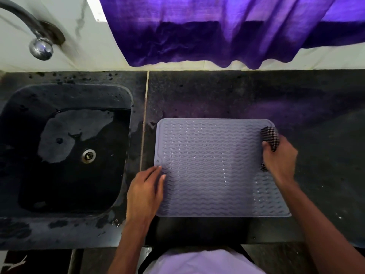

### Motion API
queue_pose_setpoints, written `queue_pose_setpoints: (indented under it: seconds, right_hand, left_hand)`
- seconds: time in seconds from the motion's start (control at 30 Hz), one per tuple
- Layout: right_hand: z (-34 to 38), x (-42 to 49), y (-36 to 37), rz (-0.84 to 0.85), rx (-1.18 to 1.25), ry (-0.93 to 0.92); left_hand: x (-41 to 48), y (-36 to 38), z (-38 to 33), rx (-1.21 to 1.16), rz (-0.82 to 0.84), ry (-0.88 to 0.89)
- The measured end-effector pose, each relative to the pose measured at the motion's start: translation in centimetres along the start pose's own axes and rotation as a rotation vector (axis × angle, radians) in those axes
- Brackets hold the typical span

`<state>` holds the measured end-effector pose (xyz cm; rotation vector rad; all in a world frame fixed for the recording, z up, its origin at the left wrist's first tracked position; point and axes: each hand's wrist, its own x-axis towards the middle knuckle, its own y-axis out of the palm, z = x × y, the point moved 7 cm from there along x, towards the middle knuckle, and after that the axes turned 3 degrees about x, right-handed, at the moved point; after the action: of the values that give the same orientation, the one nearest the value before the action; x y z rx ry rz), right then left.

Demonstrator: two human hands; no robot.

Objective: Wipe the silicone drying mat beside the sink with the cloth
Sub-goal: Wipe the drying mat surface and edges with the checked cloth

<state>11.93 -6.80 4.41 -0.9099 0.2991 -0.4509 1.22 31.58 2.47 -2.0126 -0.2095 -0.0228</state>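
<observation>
Pale shirt front [205, 262] at 6 o'clock; grey wavy-ribbed silicone drying mat [213, 167] lies 3 o'clock of black sink [65, 99]. Left hand [145, 192], fingers straight, pins its 8 o'clock edge; right hand [280, 157] grips bunched checked cloth [269, 135] at 2 o'clock corner. Likely best: firm strokes along ribs, mat held; no writing legible.
</observation>
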Motion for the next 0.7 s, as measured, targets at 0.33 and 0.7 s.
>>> queue_pose_setpoints:
  seconds: [0.33,0.7]
  right_hand:
    - [10.7,-8.6,12.8,0.174,0.197,-0.183]
    - [20.3,-13.5,15.5,0.584,0.702,-0.147]
  left_hand:
    - [0.2,-0.4,-0.4,0.148,-0.055,-0.010]
    - [0.5,-4.0,0.7,0.167,-0.139,-0.143]
